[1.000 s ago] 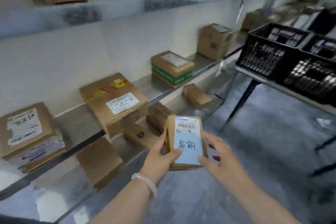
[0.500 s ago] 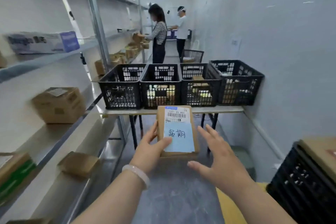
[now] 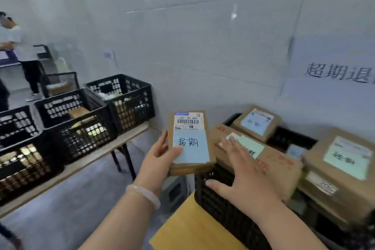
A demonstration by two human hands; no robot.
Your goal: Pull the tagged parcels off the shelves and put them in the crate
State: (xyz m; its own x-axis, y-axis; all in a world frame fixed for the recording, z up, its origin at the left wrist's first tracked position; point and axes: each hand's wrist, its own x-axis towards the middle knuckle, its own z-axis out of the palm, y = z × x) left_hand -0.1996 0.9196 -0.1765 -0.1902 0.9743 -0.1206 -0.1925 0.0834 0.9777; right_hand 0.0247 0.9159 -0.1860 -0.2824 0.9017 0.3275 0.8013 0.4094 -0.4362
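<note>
Tagged parcel (image 3: 189, 142) is in the middle of the frame, a flat brown box with its top facing up. It has a white label (image 3: 188, 121) with black bars near its far end. A blue tag (image 3: 192, 152) with hand-written marks covers the rest of the top.

The left hand (image 3: 160, 160) grips the parcel on its left side. The thumb lies on the corner of the blue tag and the fingers curl round the edge. A pale bracelet (image 3: 143, 195) is on that wrist.

The right hand (image 3: 241, 176) is flat with its fingers spread wide. It holds nothing. It is just right of the parcel, over a black crate (image 3: 223, 209) in the lower right of the frame. I cannot tell if it touches anything.

The crate is full of brown boxes. A long box (image 3: 280, 166) lies under the spread fingers. A small box (image 3: 256, 123) sits behind it, and a big box (image 3: 341, 160) is at the right edge. Each has a blue tag too.

On the left, three more black crates (image 3: 129, 101) stand in a row on a table (image 3: 129, 138). A person (image 3: 22, 46) stands in the upper left. A paper sign (image 3: 334, 71) with big letters hangs on the wall at the right.
</note>
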